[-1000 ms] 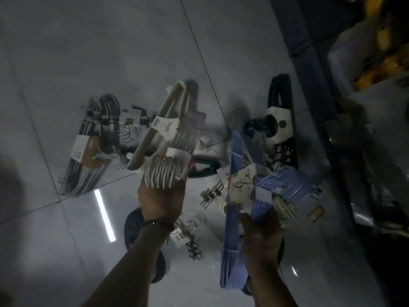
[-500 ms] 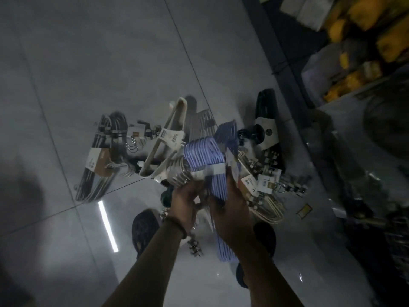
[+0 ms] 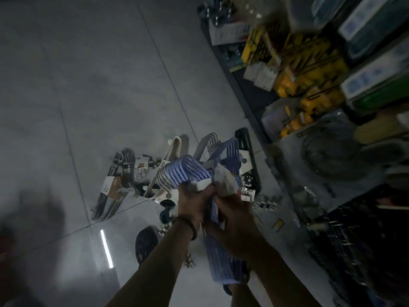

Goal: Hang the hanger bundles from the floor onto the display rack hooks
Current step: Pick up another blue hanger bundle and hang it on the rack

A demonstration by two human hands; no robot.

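Observation:
Both hands are together at the centre, holding hanger bundles above the floor. My left hand (image 3: 194,200) grips the hook end of a blue hanger bundle (image 3: 188,172), with the white hanger bundle (image 3: 174,147) sticking out behind it. My right hand (image 3: 234,216) grips a second blue hanger bundle (image 3: 219,258) that hangs down between my forearms. On the floor to the left lies a grey wire hanger bundle (image 3: 117,180) with a paper label. A black hanger bundle (image 3: 245,142) lies behind the hands.
Grey tiled floor (image 3: 88,85) fills the left and top. Store shelves (image 3: 332,85) with yellow goods and boxes run along the right. Dark wire racks (image 3: 365,251) stand at the lower right. My sandalled foot (image 3: 146,242) is below the hands. Small clip hangers (image 3: 263,202) lie near the shelves.
My hands came together from apart; the white and blue bundles are now gathered at the centre. The view has tilted up and right, showing more of the shelves.

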